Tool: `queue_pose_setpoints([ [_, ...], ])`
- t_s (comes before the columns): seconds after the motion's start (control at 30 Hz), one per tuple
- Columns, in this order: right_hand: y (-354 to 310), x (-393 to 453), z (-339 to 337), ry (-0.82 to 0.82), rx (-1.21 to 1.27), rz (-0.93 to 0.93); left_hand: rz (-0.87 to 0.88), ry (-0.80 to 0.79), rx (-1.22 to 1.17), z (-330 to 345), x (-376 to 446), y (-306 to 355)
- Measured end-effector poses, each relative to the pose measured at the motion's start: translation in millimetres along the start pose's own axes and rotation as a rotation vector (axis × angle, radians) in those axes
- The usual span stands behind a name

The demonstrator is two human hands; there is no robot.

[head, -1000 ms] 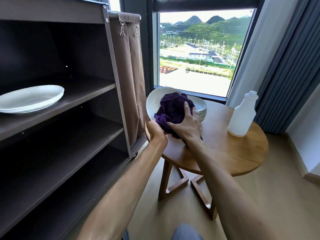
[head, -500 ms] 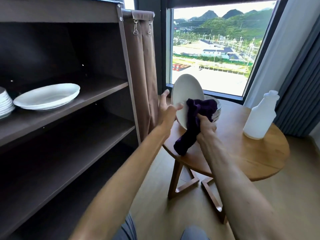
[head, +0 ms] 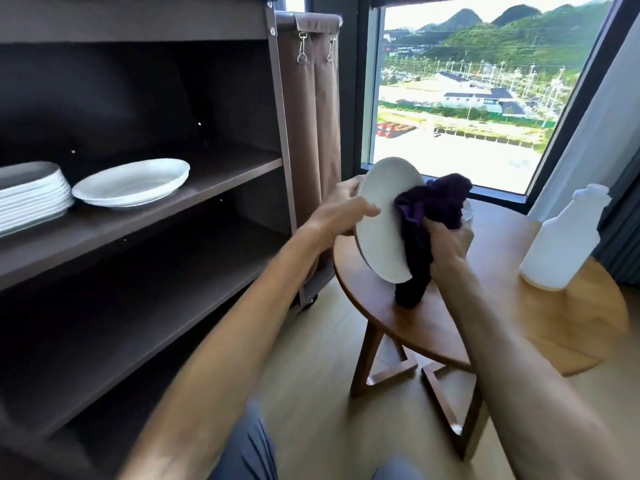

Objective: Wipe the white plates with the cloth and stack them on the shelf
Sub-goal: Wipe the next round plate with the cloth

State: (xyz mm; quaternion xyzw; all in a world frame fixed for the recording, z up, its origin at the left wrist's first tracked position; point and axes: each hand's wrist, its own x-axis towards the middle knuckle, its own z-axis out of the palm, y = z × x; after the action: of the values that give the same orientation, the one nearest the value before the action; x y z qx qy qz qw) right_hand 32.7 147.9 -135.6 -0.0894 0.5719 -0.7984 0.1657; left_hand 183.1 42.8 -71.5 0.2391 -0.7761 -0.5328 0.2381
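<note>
Two lots of white ceramic plates sit on the dark brown shelf [head: 225,174]: a stack [head: 31,195], then a single plate [head: 131,183]. Rightward, the left hand [head: 341,211] grips an on-edge white plate [head: 381,230] above the round wooden desk [head: 571,313]; the right hand [head: 446,242] clutches the purple cloth [head: 433,209] against it.

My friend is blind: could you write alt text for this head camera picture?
A person's left hand holds a white plate on edge while the right hand presses a purple cloth to it. Other plates sit on a dark shelf.
</note>
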Motion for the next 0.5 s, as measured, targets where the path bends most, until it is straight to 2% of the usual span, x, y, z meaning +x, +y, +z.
queue_pose_setpoints([
  [0.07, -0.8, 1.6, 8.4, 0.073, 0.074, 0.082, 0.062, 0.136, -0.186, 21.6, -9.5, -16.3],
  [0.13, -1.1, 0.7, 16.7, 0.129, 0.137, 0.188, 0.121, 0.207, -0.179, 56.1, -22.7, -38.0],
  [0.23, 5.4, -2.7, 21.3, 0.079, 0.142, 0.243, 0.175, 0.295, -0.197, 79.7, -31.9, -45.9],
  [0.33, 2.9, 1.6, 11.0, 0.059, 0.028, 0.087, 0.207, 0.326, -0.174, 63.5, -28.6, -40.6],
  [0.4, -6.9, 9.7, 3.6, 0.11, -0.189, -0.077, 0.233, 0.221, -0.088, 53.6, -29.0, -40.6],
  [0.5, -16.8, 22.0, 5.2, 0.175, -0.524, -0.211, 0.176, 0.1, -0.147, 52.9, -35.5, -44.7],
])
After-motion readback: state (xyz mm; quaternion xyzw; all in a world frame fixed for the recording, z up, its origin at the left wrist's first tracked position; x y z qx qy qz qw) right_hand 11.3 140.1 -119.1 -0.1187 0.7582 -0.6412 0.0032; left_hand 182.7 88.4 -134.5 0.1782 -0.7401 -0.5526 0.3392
